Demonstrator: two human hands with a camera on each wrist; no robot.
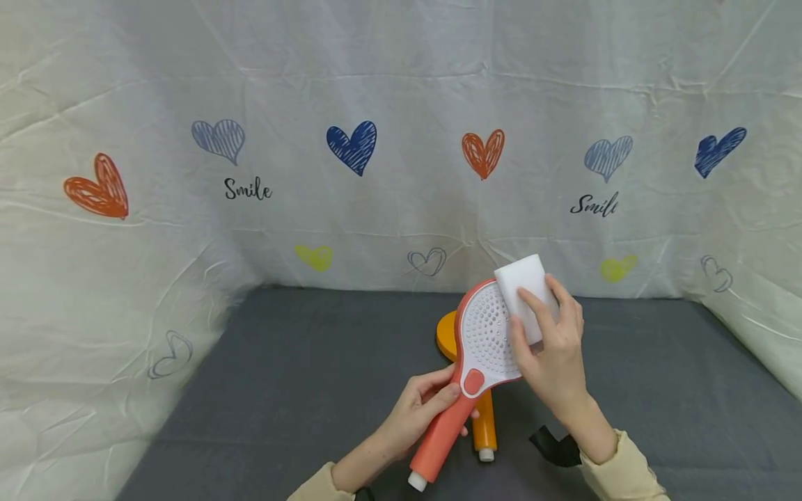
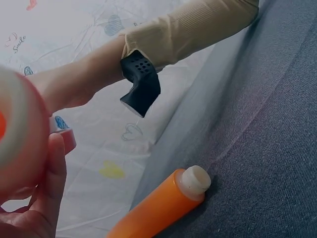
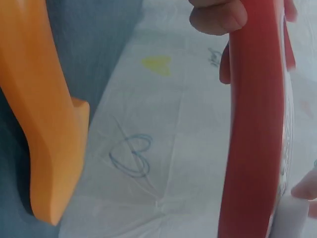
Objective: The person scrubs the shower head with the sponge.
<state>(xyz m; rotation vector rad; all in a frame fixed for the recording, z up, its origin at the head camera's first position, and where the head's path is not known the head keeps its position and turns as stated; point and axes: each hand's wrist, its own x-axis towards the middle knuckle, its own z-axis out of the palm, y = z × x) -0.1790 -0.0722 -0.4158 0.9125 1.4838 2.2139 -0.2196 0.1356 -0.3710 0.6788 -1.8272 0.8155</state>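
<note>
A coral-red shower head (image 1: 438, 435) with a white nozzle face is held up above the table, tilted, its white threaded end toward the lower left. My left hand (image 1: 416, 410) grips its neck, thumb beside the red button. My right hand (image 1: 557, 355) pinches a white sponge block (image 1: 528, 289) between thumb and fingers, against the upper right of the nozzle face. In the right wrist view the red shower head (image 3: 255, 124) shows edge-on, with the sponge (image 3: 290, 218) at its face. Behind it an orange shower head (image 1: 484, 424) lies on the table, partly hidden.
A dark grey cloth (image 1: 301, 390) covers the table. White sheeting (image 1: 407, 195) printed with hearts and "Smile" hangs at the back and sides. A black wrist strap (image 1: 556, 447) is on my right wrist, by the beige sleeve (image 1: 626, 473).
</note>
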